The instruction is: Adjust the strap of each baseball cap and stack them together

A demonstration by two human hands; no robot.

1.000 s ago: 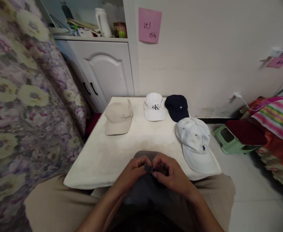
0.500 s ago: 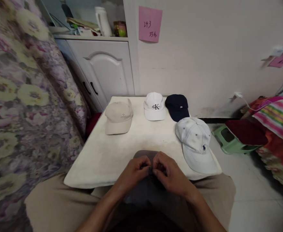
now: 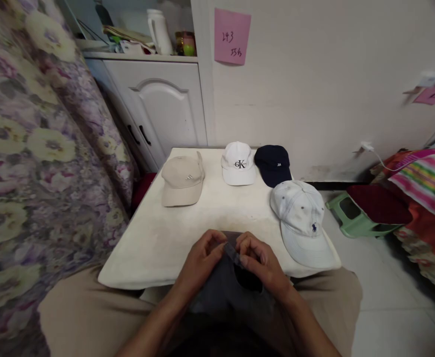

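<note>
A dark grey cap (image 3: 222,292) lies over my lap and the near edge of the small white table (image 3: 157,243). My left hand (image 3: 200,263) and my right hand (image 3: 264,265) both pinch the cap's back strap, fingers closed, the two hands almost touching. On the table sit a beige cap (image 3: 182,179) at the left, a white cap with a black logo (image 3: 238,163) at the back, a navy cap (image 3: 273,164) beside it, and a pale denim cap (image 3: 301,220) at the right.
A flowered curtain (image 3: 34,158) hangs at the left. A white cupboard (image 3: 157,104) with a cluttered shelf stands behind the table. A pink note (image 3: 232,37) is stuck on the wall. A green stool (image 3: 351,218) and striped bedding (image 3: 425,183) are at the right.
Both hands have lifted the grey cap's rear edge up and slightly away from me, and more of its dark inside shows. The other caps have not moved.
</note>
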